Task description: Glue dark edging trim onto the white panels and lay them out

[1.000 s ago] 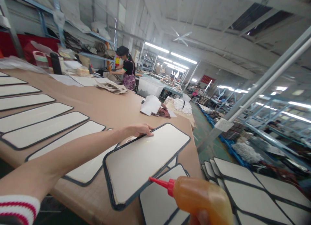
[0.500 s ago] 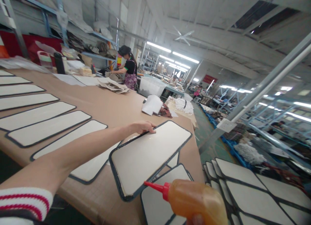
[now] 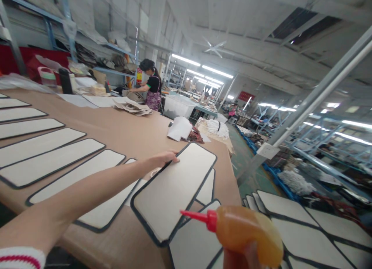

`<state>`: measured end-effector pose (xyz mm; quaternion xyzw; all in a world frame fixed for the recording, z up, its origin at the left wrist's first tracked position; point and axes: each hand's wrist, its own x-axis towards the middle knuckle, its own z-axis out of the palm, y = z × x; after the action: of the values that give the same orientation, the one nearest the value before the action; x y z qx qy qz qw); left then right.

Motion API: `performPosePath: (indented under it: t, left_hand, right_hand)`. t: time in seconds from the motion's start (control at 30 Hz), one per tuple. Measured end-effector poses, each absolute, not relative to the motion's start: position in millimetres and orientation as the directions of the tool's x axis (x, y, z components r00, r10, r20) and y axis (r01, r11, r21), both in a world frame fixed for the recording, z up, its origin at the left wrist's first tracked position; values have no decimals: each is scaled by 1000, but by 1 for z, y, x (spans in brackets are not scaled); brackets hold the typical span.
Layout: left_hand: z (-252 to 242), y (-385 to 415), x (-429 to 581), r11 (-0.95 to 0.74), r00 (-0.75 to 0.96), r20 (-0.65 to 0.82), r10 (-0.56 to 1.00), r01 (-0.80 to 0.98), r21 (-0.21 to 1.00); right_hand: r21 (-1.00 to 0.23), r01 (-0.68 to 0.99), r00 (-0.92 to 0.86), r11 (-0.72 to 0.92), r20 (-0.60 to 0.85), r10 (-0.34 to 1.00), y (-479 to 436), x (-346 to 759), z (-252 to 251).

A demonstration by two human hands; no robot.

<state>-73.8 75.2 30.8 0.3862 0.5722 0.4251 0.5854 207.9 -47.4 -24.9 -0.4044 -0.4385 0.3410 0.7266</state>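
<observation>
The panel [image 3: 174,191] is tilted over the table [image 3: 116,238], pale face up, presumably so its dark rim can be seen and reached. The left hand [image 3: 169,157] pinches its far edge, thumb on the face, which seems to leave the near edge free. The right hand [image 3: 245,256], partly hidden, is wrapped around the bottle [image 3: 247,232], likely to aim the red nozzle [image 3: 197,216] at that edge; contact I cannot tell. Other panels [image 3: 55,160] lie spread leftward, perhaps to keep their faces uncovered.
</observation>
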Motion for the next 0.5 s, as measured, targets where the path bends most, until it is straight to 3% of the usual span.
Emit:
performPosePath:
  t: [0.2, 0.4, 0.5]
  left_hand:
    - [16, 51, -60, 325, 41, -323, 946, -146, 934]
    - [18, 42, -63, 340, 92, -328, 940, -249, 907]
    - [17, 45, -75, 349, 53, -348, 936, -275, 896]
  right_hand:
    - [-770, -319, 522, 553, 344, 780, 15, 203, 10]
    - [-770, -273, 544, 577, 371, 753, 30, 193, -3]
    - [-822, -204, 449, 531, 404, 797, 7, 183, -37]
